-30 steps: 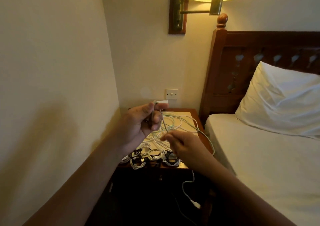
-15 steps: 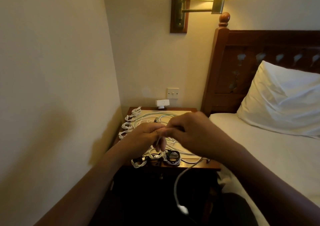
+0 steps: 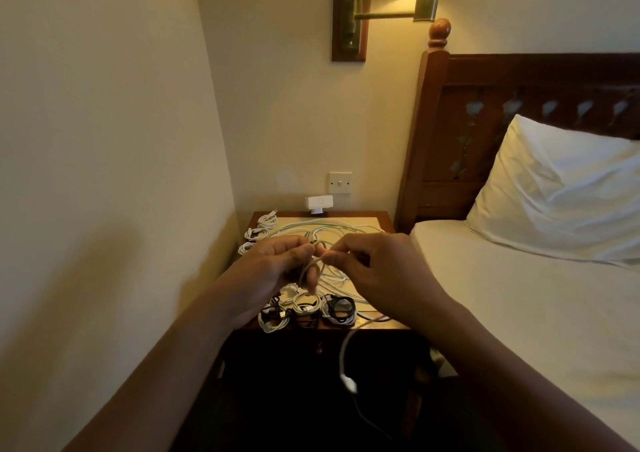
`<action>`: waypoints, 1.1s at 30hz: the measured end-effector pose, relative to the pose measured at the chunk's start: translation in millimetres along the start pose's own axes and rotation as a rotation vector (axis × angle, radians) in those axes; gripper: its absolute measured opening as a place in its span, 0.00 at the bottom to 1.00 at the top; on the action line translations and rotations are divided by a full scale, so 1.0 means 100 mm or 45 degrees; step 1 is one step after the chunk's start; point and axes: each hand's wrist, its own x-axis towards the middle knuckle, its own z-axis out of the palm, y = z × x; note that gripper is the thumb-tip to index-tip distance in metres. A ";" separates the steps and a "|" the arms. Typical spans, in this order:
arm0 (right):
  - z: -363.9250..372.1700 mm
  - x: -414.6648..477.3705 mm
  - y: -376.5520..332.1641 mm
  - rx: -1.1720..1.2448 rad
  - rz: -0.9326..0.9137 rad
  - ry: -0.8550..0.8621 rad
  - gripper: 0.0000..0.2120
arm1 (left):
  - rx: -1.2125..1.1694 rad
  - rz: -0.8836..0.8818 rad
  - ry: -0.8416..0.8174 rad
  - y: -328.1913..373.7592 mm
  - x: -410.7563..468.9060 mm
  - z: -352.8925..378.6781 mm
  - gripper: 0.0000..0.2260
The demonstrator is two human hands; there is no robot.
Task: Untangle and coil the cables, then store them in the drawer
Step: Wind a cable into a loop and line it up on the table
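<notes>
Loop of pale cable (image 3: 309, 269) sits mid-frame, gripped in my left hand (image 3: 277, 270) above the nightstand (image 3: 369, 222); my right hand (image 3: 379, 273) pinches the same cable just beside it. Finished coils (image 3: 306, 305) lie lower centre, along the front edge.

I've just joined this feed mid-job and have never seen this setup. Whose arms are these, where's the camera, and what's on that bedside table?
There is no machine here. A person works bare-handed, and the only camera sits on their head, looking forward and down. The left hand and right hand both pinch a pale cable, looped between them above the nightstand. On the nightstand lie a loose tangle, coiled cables along the front edge and further coils by the left wall. One plug end dangles off the front.
</notes>
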 end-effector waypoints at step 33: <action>-0.56 0.20 0.46 -0.080 0.064 -0.208 0.06 | 0.946 -0.108 -0.131 -0.02 -0.08 -0.36 0.12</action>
